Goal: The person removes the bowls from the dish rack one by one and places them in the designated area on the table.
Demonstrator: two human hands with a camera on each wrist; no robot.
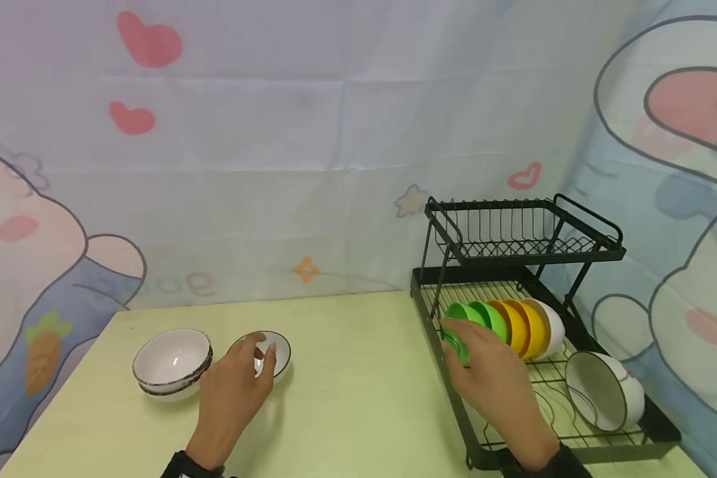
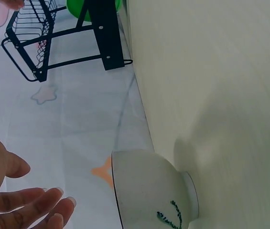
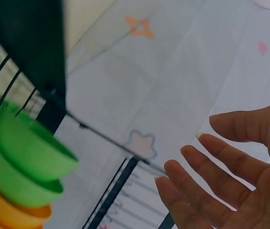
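both hands bare. left hand (image 1: 230, 385): black wrist covering (image 1: 194, 466) right behind it, small white patch (image 1: 190, 475) at its lower edge. right hand (image 1: 496, 385): matching plain black wrist covering (image 1: 552, 463) behind it, more of it visible on this side. can't tell if either is a strap or a sleeve cuff, both get cut off there. right-hand fingers (image 3: 223, 167) slim and tapering, rounded tips, fine creases at the joints. nails (image 3: 199, 135) short, pale edges just past the fingertips. left-hand nails (image 2: 72, 201) pale, slightly shiny.
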